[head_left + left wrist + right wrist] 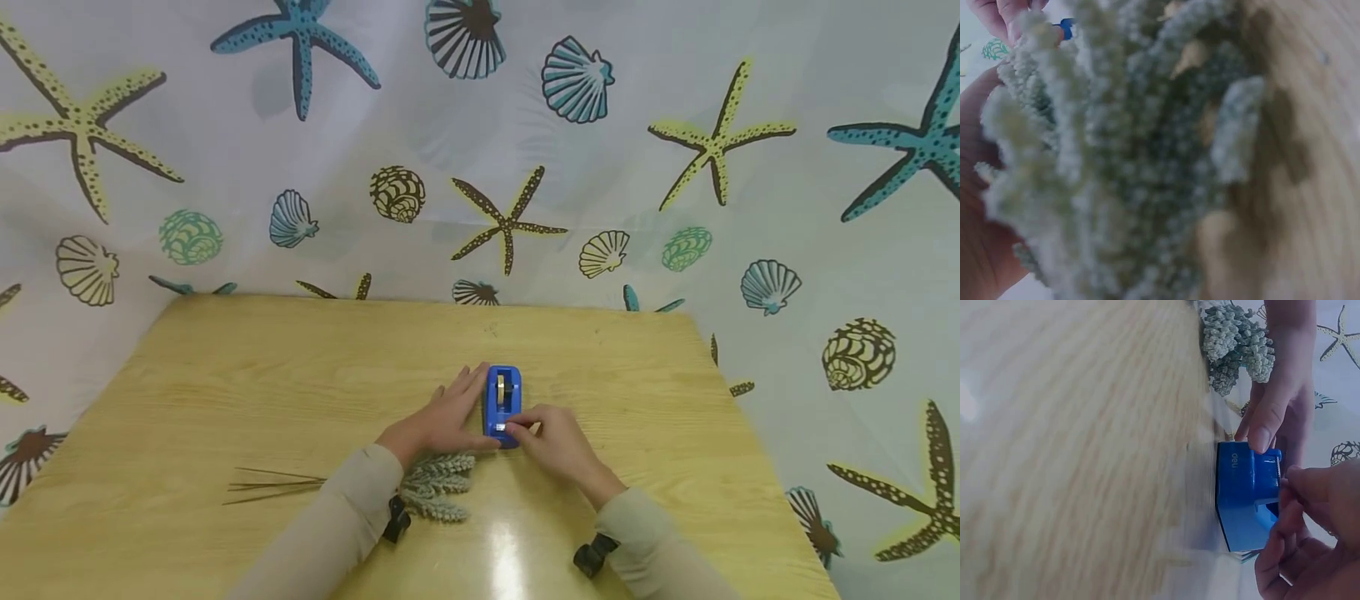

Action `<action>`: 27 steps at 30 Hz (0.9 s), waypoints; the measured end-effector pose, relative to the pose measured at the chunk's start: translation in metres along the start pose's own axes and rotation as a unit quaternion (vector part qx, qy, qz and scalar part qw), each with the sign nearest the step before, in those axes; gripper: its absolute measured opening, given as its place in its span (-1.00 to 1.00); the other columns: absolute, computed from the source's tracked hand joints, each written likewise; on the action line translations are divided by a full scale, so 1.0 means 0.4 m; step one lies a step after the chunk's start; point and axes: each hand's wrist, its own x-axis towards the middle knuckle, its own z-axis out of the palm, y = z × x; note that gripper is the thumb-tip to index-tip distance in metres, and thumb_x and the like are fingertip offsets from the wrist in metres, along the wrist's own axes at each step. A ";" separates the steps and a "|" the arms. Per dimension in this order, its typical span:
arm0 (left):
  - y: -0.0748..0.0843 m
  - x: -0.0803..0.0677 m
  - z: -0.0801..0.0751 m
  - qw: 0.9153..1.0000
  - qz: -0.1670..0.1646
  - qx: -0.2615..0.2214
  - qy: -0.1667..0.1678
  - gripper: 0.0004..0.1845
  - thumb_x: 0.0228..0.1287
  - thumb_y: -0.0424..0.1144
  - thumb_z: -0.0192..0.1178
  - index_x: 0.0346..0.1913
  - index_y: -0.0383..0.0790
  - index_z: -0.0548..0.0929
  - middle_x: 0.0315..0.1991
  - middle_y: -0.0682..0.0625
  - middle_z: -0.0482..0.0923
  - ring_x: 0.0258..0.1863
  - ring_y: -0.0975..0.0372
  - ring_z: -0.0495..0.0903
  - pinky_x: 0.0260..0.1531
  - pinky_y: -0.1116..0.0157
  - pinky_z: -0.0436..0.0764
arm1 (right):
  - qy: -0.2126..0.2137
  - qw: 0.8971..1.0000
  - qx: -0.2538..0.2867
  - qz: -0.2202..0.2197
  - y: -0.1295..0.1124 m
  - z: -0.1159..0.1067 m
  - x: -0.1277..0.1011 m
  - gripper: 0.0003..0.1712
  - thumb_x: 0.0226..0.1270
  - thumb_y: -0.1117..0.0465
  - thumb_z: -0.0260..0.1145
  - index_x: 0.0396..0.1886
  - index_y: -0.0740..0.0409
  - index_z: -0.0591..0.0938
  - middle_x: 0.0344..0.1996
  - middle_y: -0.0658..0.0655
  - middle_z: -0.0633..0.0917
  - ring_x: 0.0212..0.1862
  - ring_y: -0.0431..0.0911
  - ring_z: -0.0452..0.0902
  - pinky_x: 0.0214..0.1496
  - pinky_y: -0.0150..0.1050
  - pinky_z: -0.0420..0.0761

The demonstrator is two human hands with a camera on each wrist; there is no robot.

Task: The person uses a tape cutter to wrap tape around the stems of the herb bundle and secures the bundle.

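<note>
Thumb and fingertips of the right hand [555, 440] pinch at the end of the tape [500, 389], right by the toothed cutting edge; the fingers cover most of what they grip. The left hand [446, 417] is spread rather than clenched: its fingers stretch along the left side of a blue tape dispenser [502, 413], and its thumb touches the dispenser's near end. In the right wrist view the dispenser's near face carries the word "deli". It stands between the two hands on a wood-grain bench [300, 375], with the roll of tape mounted in its far half.

Just below the left hand lies a bundle of grey-green knobbly sprigs [438, 483], heads to the right; the thin brown stems [277, 485] pass under the left sleeve [352, 504] and fan out to the left. The left wrist view is mostly filled by these sprigs, blurred. Both sleeves are pale beige, and a small black device [592, 557] shows under the right cuff, another under the left. Around the bench hangs a white cloth [337, 150] printed with starfish and shells in blue, yellow, green and brown.
</note>
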 end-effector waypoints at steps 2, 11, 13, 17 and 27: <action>-0.006 -0.003 0.011 1.000 -0.008 -0.011 0.000 0.29 0.15 0.22 0.39 0.61 -0.05 -0.37 0.65 -0.07 -0.32 0.62 -0.07 -0.33 0.45 -0.33 -0.19 | 0.003 0.999 0.032 0.016 0.003 0.014 0.004 -0.80 0.40 0.12 0.34 -0.15 0.10 0.81 -0.25 0.06 0.79 -0.47 -0.24 0.50 -0.47 -0.37 0.52; -0.010 0.001 0.056 1.000 -0.013 -0.014 -0.009 0.28 0.13 0.31 0.35 0.61 0.02 -0.34 0.65 0.04 -0.33 0.62 -0.01 -0.30 0.46 -0.31 -0.19 | 0.003 0.988 0.115 0.098 0.021 0.041 -0.009 -0.82 0.32 0.11 0.42 -0.26 0.12 0.82 -0.36 0.04 0.77 -0.39 -0.21 0.50 -0.43 -0.37 0.47; -0.010 0.003 0.058 1.000 -0.013 -0.006 0.001 0.27 0.13 0.31 0.34 0.62 0.00 -0.31 0.65 0.03 -0.30 0.62 -0.01 -0.26 0.46 -0.32 -0.17 | -0.001 0.982 0.144 0.119 0.020 0.041 -0.005 -0.79 0.32 0.10 0.42 -0.24 0.15 0.82 -0.30 0.08 0.79 -0.32 -0.21 0.54 -0.36 -0.37 0.49; -0.010 0.006 0.053 1.000 -0.013 0.010 0.009 0.26 0.11 0.34 0.34 0.62 0.02 -0.29 0.65 0.05 -0.27 0.62 0.03 -0.21 0.46 -0.31 -0.17 | 0.006 0.968 0.192 0.159 0.015 0.041 0.004 -0.75 0.31 0.10 0.43 -0.21 0.20 0.81 -0.17 0.14 0.81 -0.18 -0.19 0.59 -0.25 -0.36 0.50; -0.013 0.024 0.024 1.000 -0.012 0.022 0.016 0.30 0.07 0.37 0.35 0.61 0.04 -0.33 0.64 0.04 -0.24 0.59 0.08 -0.01 0.46 -0.29 -0.07 | 0.069 0.953 0.255 0.150 0.012 0.058 0.016 -0.82 0.28 0.20 0.45 -0.24 0.24 0.82 -0.26 0.16 0.82 -0.28 -0.28 0.62 -0.32 -0.42 0.56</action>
